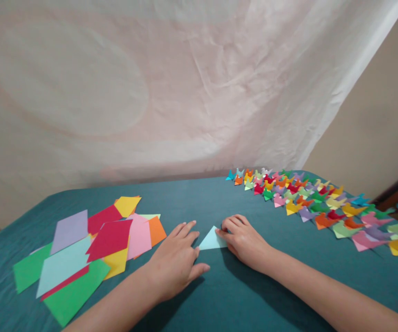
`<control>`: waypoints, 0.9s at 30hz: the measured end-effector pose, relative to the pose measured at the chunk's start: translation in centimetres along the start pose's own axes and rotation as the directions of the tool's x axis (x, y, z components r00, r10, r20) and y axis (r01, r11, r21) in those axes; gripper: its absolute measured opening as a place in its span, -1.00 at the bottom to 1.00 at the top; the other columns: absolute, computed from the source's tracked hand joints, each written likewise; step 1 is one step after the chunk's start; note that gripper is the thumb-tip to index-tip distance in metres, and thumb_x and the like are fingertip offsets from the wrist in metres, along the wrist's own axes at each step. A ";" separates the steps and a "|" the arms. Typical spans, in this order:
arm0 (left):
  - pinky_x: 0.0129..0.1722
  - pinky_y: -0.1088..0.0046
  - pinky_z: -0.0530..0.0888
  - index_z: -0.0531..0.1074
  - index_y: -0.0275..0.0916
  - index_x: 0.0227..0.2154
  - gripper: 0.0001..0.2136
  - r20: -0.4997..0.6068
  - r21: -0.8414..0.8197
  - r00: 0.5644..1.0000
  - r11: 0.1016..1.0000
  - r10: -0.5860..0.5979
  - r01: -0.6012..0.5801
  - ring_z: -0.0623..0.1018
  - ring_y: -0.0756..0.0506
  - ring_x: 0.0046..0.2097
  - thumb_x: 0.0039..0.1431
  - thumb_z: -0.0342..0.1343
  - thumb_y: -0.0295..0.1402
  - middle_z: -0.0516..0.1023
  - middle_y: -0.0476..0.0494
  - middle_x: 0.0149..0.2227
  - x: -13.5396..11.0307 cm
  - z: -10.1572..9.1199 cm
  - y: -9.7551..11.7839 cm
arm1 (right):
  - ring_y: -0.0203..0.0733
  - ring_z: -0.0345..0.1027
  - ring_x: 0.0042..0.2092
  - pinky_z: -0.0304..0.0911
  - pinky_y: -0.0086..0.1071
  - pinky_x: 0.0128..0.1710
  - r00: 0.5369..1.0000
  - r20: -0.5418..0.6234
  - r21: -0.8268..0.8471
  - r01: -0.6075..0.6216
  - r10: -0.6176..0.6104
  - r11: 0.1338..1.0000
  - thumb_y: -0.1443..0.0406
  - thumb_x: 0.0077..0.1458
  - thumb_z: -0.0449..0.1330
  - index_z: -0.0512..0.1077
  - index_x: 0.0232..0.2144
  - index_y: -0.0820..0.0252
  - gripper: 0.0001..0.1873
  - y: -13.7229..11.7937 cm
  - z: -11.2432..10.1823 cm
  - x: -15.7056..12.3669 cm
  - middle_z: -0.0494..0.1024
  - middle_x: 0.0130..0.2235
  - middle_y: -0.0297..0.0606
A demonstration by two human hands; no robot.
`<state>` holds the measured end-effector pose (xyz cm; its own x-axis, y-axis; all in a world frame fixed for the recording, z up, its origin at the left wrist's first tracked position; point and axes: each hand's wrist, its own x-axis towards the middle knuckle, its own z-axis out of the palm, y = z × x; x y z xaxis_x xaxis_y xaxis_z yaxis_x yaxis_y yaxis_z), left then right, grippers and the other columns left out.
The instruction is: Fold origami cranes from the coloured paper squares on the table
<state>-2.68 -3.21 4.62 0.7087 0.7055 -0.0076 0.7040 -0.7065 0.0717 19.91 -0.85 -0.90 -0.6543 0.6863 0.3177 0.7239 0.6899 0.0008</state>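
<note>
A pale blue sheet of paper folded into a triangle [211, 240] lies on the table in front of me, its point facing away. My right hand [242, 240] has its fingers curled over the triangle's right side, hiding that corner. Over at the left corner is my left hand [178, 260], palm down with fingers spread. Its fingertips come close to the paper's left corner; whether they touch it I cannot tell.
Loose coloured paper sheets [111, 240] overlap in a pile on the left. Rows of small folded paper birds [304, 203] stand along the right side of the green cloth-covered table [192, 198]. A pale curtain [185, 92] hangs behind it.
</note>
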 end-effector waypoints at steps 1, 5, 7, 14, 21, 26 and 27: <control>0.16 0.05 0.10 0.55 -0.22 -0.27 -0.68 0.006 -0.003 1.000 1.000 -0.006 0.006 0.16 -0.32 0.21 0.15 0.03 -0.11 0.42 -0.25 0.02 0.0 -0.1 0.0 | -0.12 0.22 -0.12 0.05 -0.20 -0.03 1.000 0.001 0.001 0.000 0.000 1.000 0.46 0.06 0.14 0.42 -0.10 0.21 -0.68 0.0 0.0 0.0 0.42 -0.24 -0.17; 0.16 0.05 0.11 0.55 -0.25 -0.27 -0.71 0.042 -0.012 0.999 1.000 -0.016 0.017 0.17 -0.33 0.21 0.15 0.05 -0.17 0.42 -0.26 0.03 0.0 -0.5 0.2 | -0.11 0.21 -0.11 0.04 -0.20 -0.02 1.000 0.010 -0.003 -0.002 0.002 1.000 0.47 0.05 0.14 0.41 -0.08 0.20 -0.65 0.1 0.1 -0.1 0.41 -0.23 -0.17; 0.15 0.04 0.13 0.55 -0.27 -0.27 -0.75 0.058 -0.013 0.998 1.000 -0.017 0.018 0.19 -0.34 0.20 0.13 0.06 -0.25 0.43 -0.27 0.01 -0.1 -0.7 0.2 | -0.11 0.21 -0.11 0.04 -0.20 -0.02 1.000 0.017 -0.005 -0.005 0.006 1.000 0.47 0.04 0.14 0.41 -0.08 0.21 -0.65 0.1 0.1 -0.2 0.41 -0.23 -0.17; 0.10 0.14 0.25 0.53 -0.24 -0.29 -0.79 0.033 -0.102 0.997 0.993 0.062 -0.059 0.37 -0.25 0.09 0.17 -0.01 -0.36 0.50 -0.22 -0.08 -0.3 -1.1 -1.2 | -0.13 0.22 -0.13 0.05 -0.21 -0.03 1.000 -0.008 0.006 0.001 -0.001 1.000 0.44 0.08 0.12 0.42 -0.09 0.20 -0.69 -0.1 -0.1 0.0 0.41 -0.26 -0.17; 0.07 0.27 0.30 0.40 -0.27 -0.06 -0.65 -0.037 -0.111 0.996 0.991 0.075 -0.079 0.39 -0.15 0.05 0.13 -0.12 -0.56 0.44 -0.19 0.00 0.7 -0.5 -1.1 | -0.12 0.22 -0.13 0.06 -0.20 -0.04 1.000 -0.007 -0.013 0.000 0.000 1.000 0.44 0.10 0.12 0.44 -0.13 0.21 -0.73 -0.1 0.0 0.0 0.42 -0.25 -0.16; 0.15 0.21 0.21 0.31 -0.25 0.03 -0.68 -0.069 -0.108 0.988 0.983 0.141 -0.147 0.26 -0.17 0.16 0.26 -0.16 -0.42 0.36 -0.19 0.09 1.1 1.3 -0.2 | -0.12 0.22 -0.12 0.05 -0.19 -0.03 1.000 -0.012 -0.010 0.002 -0.003 1.000 0.42 0.13 0.09 0.44 -0.14 0.20 -0.76 0.0 0.3 -0.1 0.41 -0.25 -0.17; 0.15 0.19 0.21 0.30 -0.24 0.03 -0.69 -0.071 -0.104 0.987 0.983 0.147 -0.154 0.25 -0.18 0.17 0.28 -0.17 -0.38 0.36 -0.18 0.08 1.2 1.6 0.0 | -0.12 0.22 -0.12 0.05 -0.18 -0.02 1.000 -0.015 -0.008 0.003 -0.004 1.000 0.42 0.13 0.09 0.43 -0.14 0.20 -0.76 0.0 0.3 -0.1 0.41 -0.24 -0.17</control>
<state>-1.82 -2.44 3.02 0.7998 0.5958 0.0734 0.5777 -0.7972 0.1755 19.92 -0.88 -1.25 -0.6536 0.6804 0.3316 0.7234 0.6903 0.0096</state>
